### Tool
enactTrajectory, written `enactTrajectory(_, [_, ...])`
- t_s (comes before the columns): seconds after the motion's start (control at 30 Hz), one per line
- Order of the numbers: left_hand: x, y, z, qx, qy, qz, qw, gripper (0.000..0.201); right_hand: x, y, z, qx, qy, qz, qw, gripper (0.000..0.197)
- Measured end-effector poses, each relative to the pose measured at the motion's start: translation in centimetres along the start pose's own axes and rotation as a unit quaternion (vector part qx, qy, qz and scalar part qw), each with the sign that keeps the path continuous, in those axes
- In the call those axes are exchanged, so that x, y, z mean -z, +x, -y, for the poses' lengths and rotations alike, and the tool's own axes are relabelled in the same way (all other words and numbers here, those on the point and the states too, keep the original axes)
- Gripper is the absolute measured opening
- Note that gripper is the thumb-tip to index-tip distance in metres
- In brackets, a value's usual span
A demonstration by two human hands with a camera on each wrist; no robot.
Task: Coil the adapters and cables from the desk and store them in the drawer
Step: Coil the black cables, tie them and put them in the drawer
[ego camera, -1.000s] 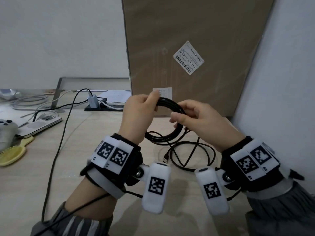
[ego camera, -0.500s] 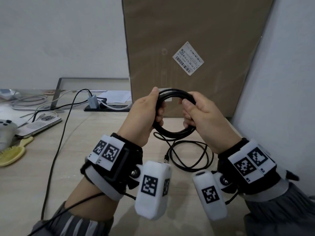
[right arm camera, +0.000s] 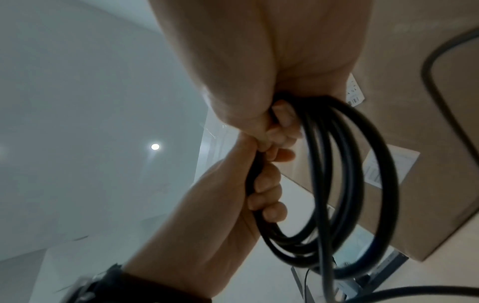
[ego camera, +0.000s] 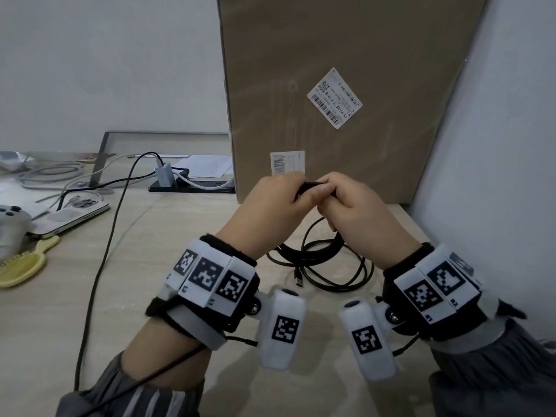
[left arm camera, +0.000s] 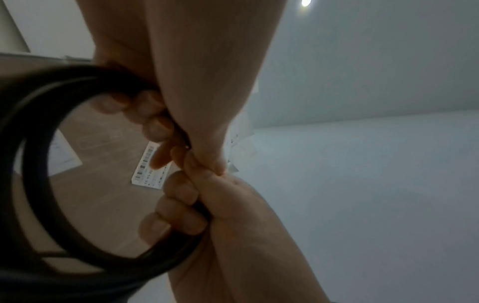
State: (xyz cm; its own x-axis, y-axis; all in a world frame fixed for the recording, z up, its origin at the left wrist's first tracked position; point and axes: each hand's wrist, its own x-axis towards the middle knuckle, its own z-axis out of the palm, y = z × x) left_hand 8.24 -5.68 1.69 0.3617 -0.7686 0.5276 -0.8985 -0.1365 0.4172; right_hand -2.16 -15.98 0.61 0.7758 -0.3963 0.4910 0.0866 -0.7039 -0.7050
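A black cable is wound into a coil (ego camera: 326,247) that hangs over the desk (ego camera: 186,236). My left hand (ego camera: 270,206) and right hand (ego camera: 349,206) meet at its top, both gripping the bundle, with a short stretch of cable (ego camera: 311,185) showing between them. In the left wrist view the left hand (left arm camera: 207,82) and right hand (left arm camera: 233,225) curl round the coil (left arm camera: 160,258). The right wrist view shows the right hand (right arm camera: 259,61) and left hand (right arm camera: 220,205) holding the looped strands (right arm camera: 290,248). The loose tail (ego camera: 340,282) and its USB plug (ego camera: 298,279) lie on the desk. No drawer is in view.
A tall cardboard box (ego camera: 346,85) stands just behind my hands and a wall (ego camera: 496,176) is close on the right. At the left lie a power strip (ego camera: 192,188) with a charger (ego camera: 164,174), a phone (ego camera: 72,215), a yellow brush (ego camera: 21,266), grey cables (ego camera: 51,173) and a long black lead (ego camera: 102,260).
The coil faced me between hands set apart on its sides. Both hands have since come together at its top, and the loops hang below them.
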Motion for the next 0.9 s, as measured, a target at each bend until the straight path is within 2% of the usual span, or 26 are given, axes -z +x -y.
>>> enactTrajectory(0.13, [-0.7, 0.4, 0.5, 0.033, -0.011, -0.060, 0.998, 0.045, -0.6, 0.1, -0.1, -0.016, 0.049, -0.020, 0.998, 0.011])
enactTrajectory(0.27, [-0.7, 0.6, 0.5, 0.129, -0.082, -0.146, 0.977, 0.046, -0.5, 0.2, -0.5, -0.058, 0.153, -0.012, 0.986, 0.019])
enactTrajectory(0.33, [-0.7, 0.6, 0.7, 0.161, -0.162, -0.199, 0.953, 0.047, -0.9, 0.1, -0.2, -0.058, 0.183, 0.004, 0.981, 0.019])
enactTrajectory(0.4, [-1.1, 0.5, 0.7, 0.182, -0.261, -0.238, 0.918, 0.048, -1.4, 0.1, 0.1, -0.058, 0.236, -0.008, 0.970, 0.021])
enactTrajectory(0.43, [-1.4, 0.5, 0.5, 0.193, -0.315, -0.242, 0.897, 0.048, -1.5, 0.2, 0.3, -0.057, 0.263, -0.018, 0.963, 0.022])
enactTrajectory(0.5, [-1.7, 0.4, -0.1, 0.210, -0.402, -0.204, 0.867, 0.049, -1.0, 0.2, 0.4, -0.048, 0.271, -0.033, 0.961, 0.024])
enactTrajectory(0.53, [-1.7, 0.4, -0.3, 0.209, -0.407, -0.176, 0.872, 0.049, -0.6, 0.2, 0.4, -0.039, 0.250, -0.039, 0.967, 0.024])
enactTrajectory(0.57, [-1.5, 0.5, -0.3, 0.201, -0.376, -0.150, 0.892, 0.050, -0.2, 0.3, 0.3, -0.031, 0.222, -0.044, 0.973, 0.024])
enactTrajectory(0.63, [-1.1, 0.4, -0.1, 0.164, -0.238, -0.120, 0.950, 0.049, 0.5, 0.3, 0.3, -0.024, 0.181, -0.045, 0.982, 0.024])
enactTrajectory(0.67, [-1.1, 0.4, 0.4, 0.140, -0.162, -0.118, 0.970, 0.046, 0.6, 0.3, 0.3, -0.025, 0.171, -0.037, 0.984, 0.024])
enactTrajectory(0.73, [-1.4, 0.5, 1.2, 0.095, -0.083, -0.123, 0.984, 0.042, 0.5, 0.2, 0.3, -0.024, 0.147, -0.013, 0.989, 0.024])
enactTrajectory(0.83, [-1.5, 0.5, 1.3, -0.013, -0.009, -0.116, 0.993, 0.057, 0.3, 0.1, 0.2, -0.009, 0.090, 0.015, 0.996, 0.022])
enactTrajectory(0.9, [-1.1, 0.4, 1.2, -0.076, 0.000, -0.083, 0.994, 0.048, 0.2, 0.1, 0.2, 0.007, 0.043, 0.020, 0.999, 0.021])
